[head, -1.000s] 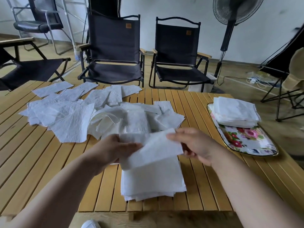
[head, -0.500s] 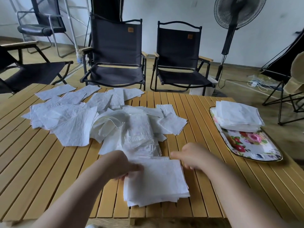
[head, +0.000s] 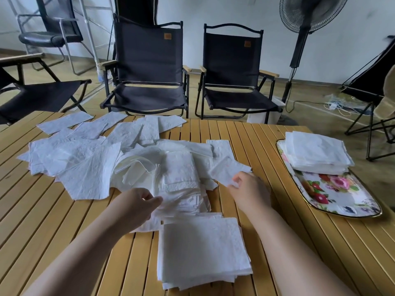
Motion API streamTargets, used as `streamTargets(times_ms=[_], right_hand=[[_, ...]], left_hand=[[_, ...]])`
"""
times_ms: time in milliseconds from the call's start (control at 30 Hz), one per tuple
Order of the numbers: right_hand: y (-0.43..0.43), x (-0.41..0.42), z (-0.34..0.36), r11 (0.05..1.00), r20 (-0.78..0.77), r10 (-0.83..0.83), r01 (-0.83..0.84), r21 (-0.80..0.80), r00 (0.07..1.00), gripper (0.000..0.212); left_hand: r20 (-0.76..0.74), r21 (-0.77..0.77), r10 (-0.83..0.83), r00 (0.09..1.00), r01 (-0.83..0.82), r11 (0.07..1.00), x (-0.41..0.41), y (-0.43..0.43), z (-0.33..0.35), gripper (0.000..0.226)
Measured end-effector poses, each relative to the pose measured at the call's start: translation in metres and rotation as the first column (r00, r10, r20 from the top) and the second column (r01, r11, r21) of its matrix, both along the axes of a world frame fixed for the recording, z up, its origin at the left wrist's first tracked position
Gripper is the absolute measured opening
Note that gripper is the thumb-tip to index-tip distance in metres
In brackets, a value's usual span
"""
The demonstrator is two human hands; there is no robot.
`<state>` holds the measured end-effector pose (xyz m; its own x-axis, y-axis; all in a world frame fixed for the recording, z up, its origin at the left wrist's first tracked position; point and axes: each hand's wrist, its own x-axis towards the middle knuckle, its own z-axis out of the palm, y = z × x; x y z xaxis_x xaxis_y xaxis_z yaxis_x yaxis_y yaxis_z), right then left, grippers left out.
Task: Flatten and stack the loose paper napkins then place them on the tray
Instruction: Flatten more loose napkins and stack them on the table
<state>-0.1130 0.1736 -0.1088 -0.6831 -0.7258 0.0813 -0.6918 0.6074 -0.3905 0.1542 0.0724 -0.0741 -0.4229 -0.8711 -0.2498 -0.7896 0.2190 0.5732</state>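
Observation:
A flat stack of white napkins [head: 203, 251] lies on the slatted wooden table [head: 42, 227] close in front of me. Beyond it spreads a heap of loose napkins [head: 92, 165], several of them crumpled. My left hand [head: 136, 207] pinches the near edge of a loose napkin [head: 181, 195] in the heap. My right hand [head: 250, 192] pinches the corner of another napkin [head: 226, 169] at the heap's right side. At the right, a floral tray [head: 333, 193] carries a second neat napkin stack [head: 316, 152] on its far half.
Two black folding chairs [head: 149, 67] stand behind the table, with more chairs at the far left. A standing fan [head: 303, 28] and floor cables are at the back right. A dark chair frame stands beside the tray.
Both hands laid a napkin onto the near stack, let it go, then moved forward to the loose heap, where each now pinches a napkin.

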Motion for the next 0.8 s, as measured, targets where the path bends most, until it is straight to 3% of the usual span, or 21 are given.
streamTargets(times_ms=[100, 200, 300, 367, 433, 467, 533, 567, 633, 700, 800], right_hand=[[0.002, 0.001, 0.000, 0.999, -0.016, -0.027, 0.026, -0.025, 1.000, 0.003], [0.005, 0.004, 0.003, 0.995, -0.007, 0.011, -0.012, -0.097, 1.000, 0.010], [0.008, 0.010, 0.021, 0.961, 0.280, 0.113, -0.034, -0.274, 0.953, 0.012], [0.012, 0.019, 0.040, 0.913, 0.569, 0.257, -0.004, -0.407, 0.781, 0.024], [0.016, 0.026, 0.053, 0.851, 0.754, 0.421, 0.068, -0.521, 0.504, 0.017], [0.020, 0.029, 0.059, 0.831, 0.793, 0.488, 0.086, -0.550, 0.364, 0.008], [0.028, 0.037, 0.069, 0.812, 0.805, 0.558, 0.071, -0.580, 0.201, 0.005], [0.032, 0.039, 0.072, 0.806, 0.801, 0.577, 0.048, -0.590, 0.160, 0.001], [0.036, 0.042, 0.073, 0.808, 0.803, 0.585, 0.008, -0.590, 0.119, 0.020], [0.038, 0.044, 0.074, 0.826, 0.816, 0.561, -0.041, -0.562, 0.135, 0.043], [0.043, 0.048, 0.078, 0.852, 0.839, 0.524, -0.097, -0.515, 0.147, 0.055]], left_hand=[[-0.008, -0.008, -0.023, 1.000, 0.023, 1.000, -0.003, 0.001, 0.001, 0.029], [-0.018, -0.018, -0.036, 0.999, 0.036, 0.999, -0.003, 0.004, 0.003, 0.028], [-0.113, -0.021, -0.020, 0.993, 0.018, 1.000, -0.003, 0.008, 0.008, 0.026], [-0.218, 0.008, -0.030, 0.975, 0.032, 0.999, -0.004, 0.011, 0.014, 0.021], [-0.366, 0.100, -0.016, 0.931, 0.057, 0.993, -0.005, 0.014, 0.022, 0.023], [-0.440, 0.184, 0.015, 0.898, 0.074, 0.980, -0.005, 0.017, 0.027, 0.030], [-0.552, 0.373, 0.091, 0.829, 0.148, 0.916, -0.007, 0.023, 0.037, 0.049], [-0.593, 0.442, 0.132, 0.795, 0.184, 0.878, -0.008, 0.026, 0.041, 0.054], [-0.650, 0.517, 0.226, 0.725, 0.205, 0.831, -0.010, 0.029, 0.048, 0.052], [-0.665, 0.534, 0.291, 0.687, 0.165, 0.830, -0.010, 0.033, 0.053, 0.032], [-0.649, 0.510, 0.286, 0.705, 0.123, 0.852, -0.006, 0.039, 0.056, 0.009]])
